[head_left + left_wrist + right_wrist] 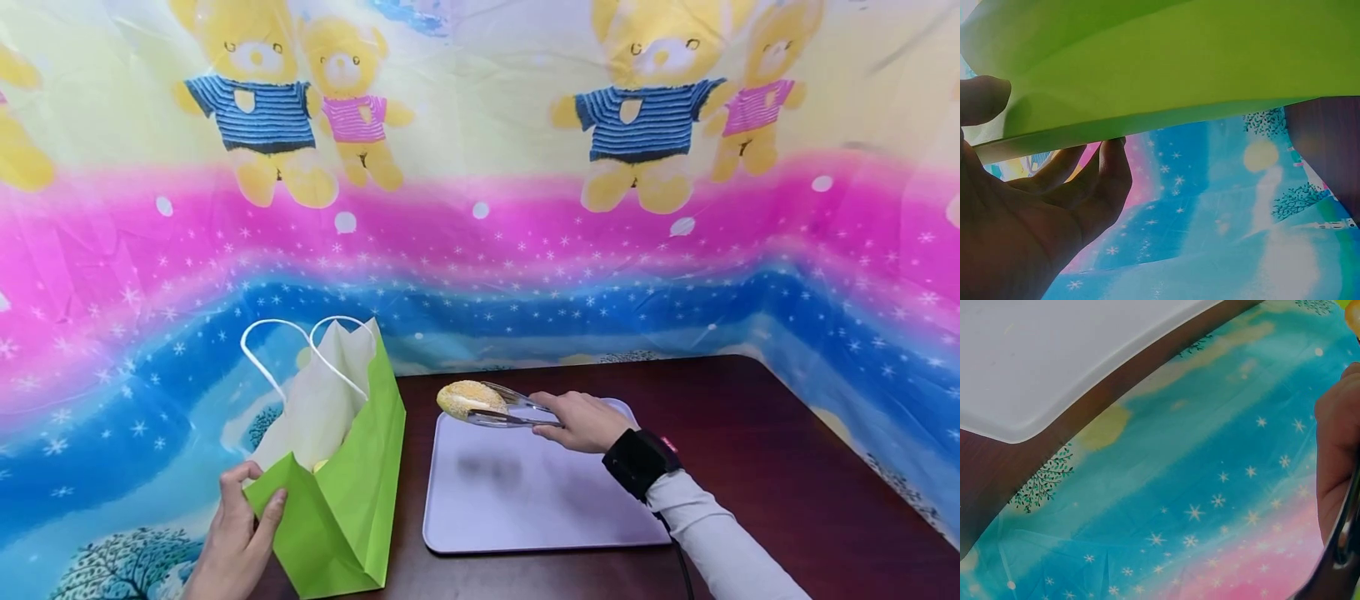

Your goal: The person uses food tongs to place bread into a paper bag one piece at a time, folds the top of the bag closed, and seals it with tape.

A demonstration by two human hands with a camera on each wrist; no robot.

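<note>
In the head view my right hand point(588, 421) grips metal tongs point(517, 408), whose tips clasp a round bread roll point(471, 400) with a pale, crumbly top. Roll and tongs hang above a pale lilac tray point(540, 517), on which a shadow falls. To the left, my left hand point(238, 529) pinches the near top edge of a green paper bag point(367, 500) with white twisted handles. Thumb and fingers lie on either side of that edge, also in the left wrist view. Just inside the bag a bit of something yellow point(320, 465) shows; the rest is hidden.
The tray lies on a dark brown table point(787, 500), with the bag standing beside it near the left. Behind and around the table hangs a cloth backdrop point(480, 275) printed with bears and snowflakes. A black band point(641, 464) with a cable sits on the right wrist.
</note>
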